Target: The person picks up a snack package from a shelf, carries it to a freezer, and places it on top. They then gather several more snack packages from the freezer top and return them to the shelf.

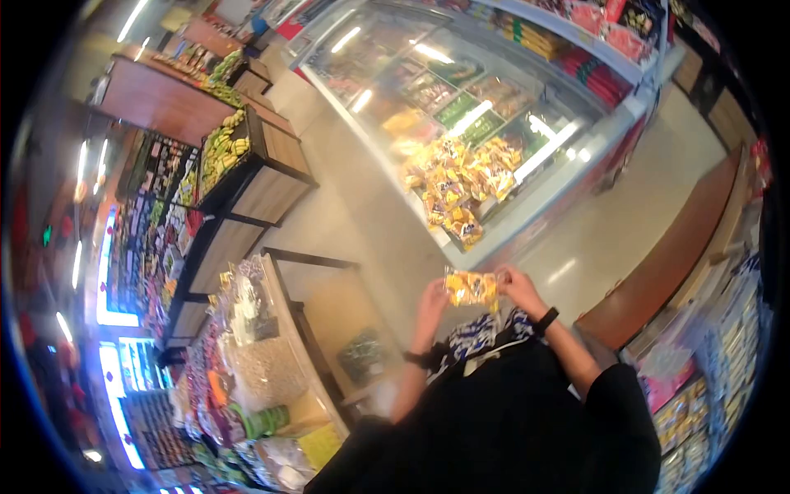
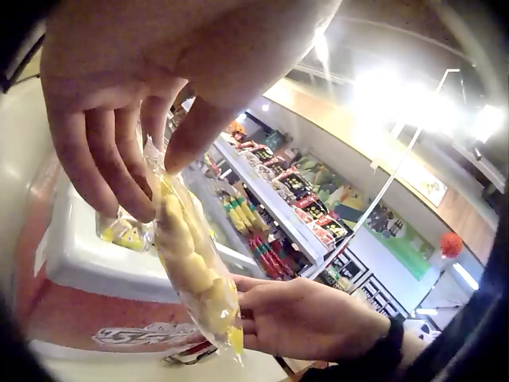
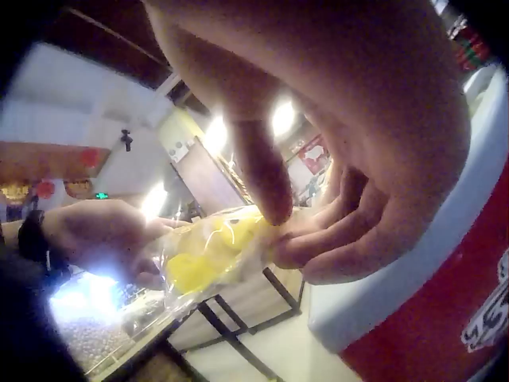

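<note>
A small clear plastic packet (image 1: 471, 288) with yellow print stretches between my two hands in front of my body. Pale yellow, rounded pieces fill the packet (image 2: 191, 255) in the left wrist view. My left hand (image 1: 434, 298) pinches one end between thumb and fingers. At the opposite end, the right hand (image 1: 516, 284) grips the packet's edge, its thumb and curled fingers showing close up in the right wrist view. Similar yellow packets (image 1: 461, 185) lie heaped in the near corner of a chest freezer, just beyond my hands.
The glass-topped freezer (image 1: 559, 202) stretches away ahead, with shelves of bagged goods (image 1: 535, 37) behind it. On my left is a wooden stand of dry goods (image 1: 263, 370); farther off, a bin holds bananas (image 1: 224, 152). A brown curved counter (image 1: 675, 255) stands at right.
</note>
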